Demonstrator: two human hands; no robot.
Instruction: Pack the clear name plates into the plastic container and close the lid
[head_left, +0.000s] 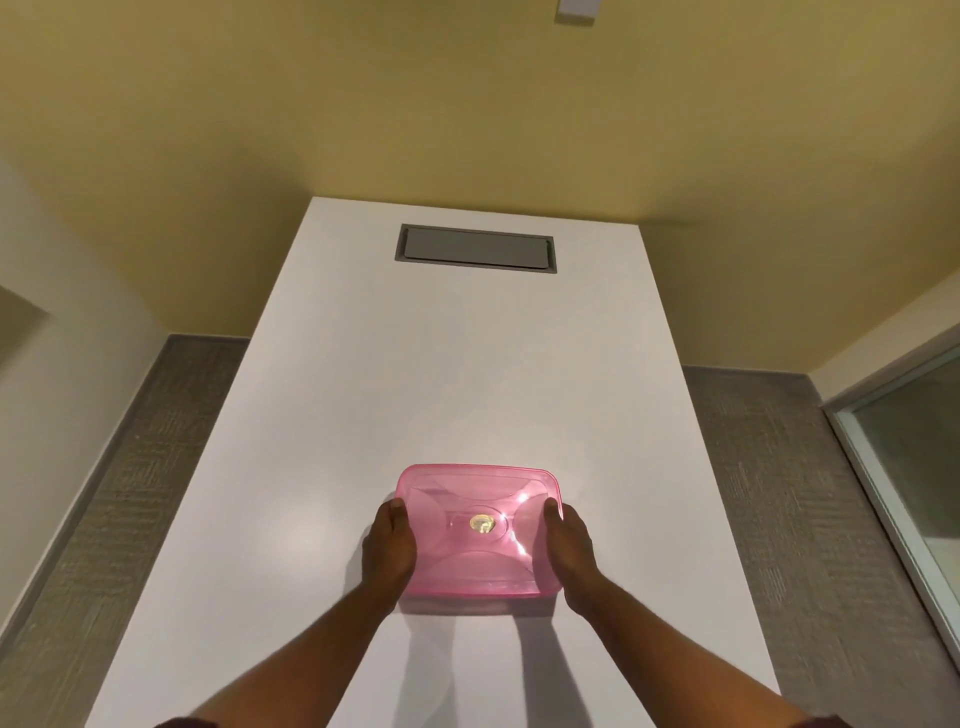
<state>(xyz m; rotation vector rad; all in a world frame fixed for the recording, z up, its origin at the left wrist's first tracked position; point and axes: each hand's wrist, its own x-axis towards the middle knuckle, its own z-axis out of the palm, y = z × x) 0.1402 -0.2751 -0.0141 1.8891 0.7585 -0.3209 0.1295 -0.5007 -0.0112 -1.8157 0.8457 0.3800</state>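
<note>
Left hand (388, 551): grip clasped on the left side of the pink plastic container (478, 530), thumb on its rim. Right hand (570, 548): grip clasped likewise on the right side. Container: lid on, resting on the near middle of the white desk (467, 374). Grey recessed hatch (475, 248): far end of the desk.

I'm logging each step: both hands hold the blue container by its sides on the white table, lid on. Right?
Not quite: the container is pink, not blue, as the head view shows. The rest stands: left hand and right hand hold its sides on the white table, lid on.
</note>
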